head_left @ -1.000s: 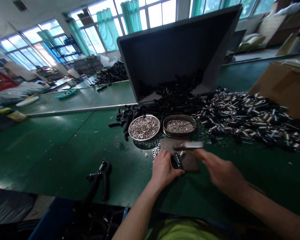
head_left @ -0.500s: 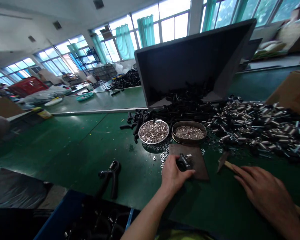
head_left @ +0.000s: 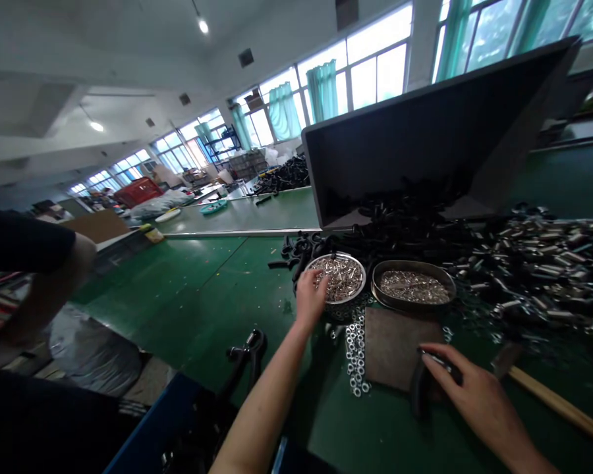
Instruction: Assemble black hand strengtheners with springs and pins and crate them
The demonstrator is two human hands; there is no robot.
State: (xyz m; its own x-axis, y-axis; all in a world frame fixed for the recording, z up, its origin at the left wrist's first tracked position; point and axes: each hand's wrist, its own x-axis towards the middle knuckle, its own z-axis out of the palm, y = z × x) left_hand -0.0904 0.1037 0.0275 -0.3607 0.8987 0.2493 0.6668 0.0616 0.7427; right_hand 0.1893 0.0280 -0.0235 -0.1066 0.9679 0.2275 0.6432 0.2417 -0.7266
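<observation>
My left hand (head_left: 311,299) is over the left rim of a round metal dish (head_left: 360,294) of small silver pins (head_left: 343,276). Its thumb and fingers look apart, and I see nothing between them. My right hand (head_left: 479,395) grips a black plastic handle (head_left: 419,388) between thumb and fingers, over the lower right edge of a flat brown metal plate (head_left: 398,345). A hammer (head_left: 556,398) with a wooden shaft lies on the table just right of that hand, not held. Loose silver nuts (head_left: 356,355) lie along the plate's left side.
An oval tin (head_left: 452,289) of small metal pieces stands behind the plate. Black parts (head_left: 415,224) spill from a large grey bin (head_left: 425,131); metal-ended parts (head_left: 553,263) heap at right. A hand gripper (head_left: 250,352) lies front left, by a blue crate (head_left: 153,421). Another person's arm (head_left: 74,263) shows far left.
My left hand has left the black part on the plate and moved to the pin dish. My right hand has let go of the hammer and taken the black handle. The view has turned left.
</observation>
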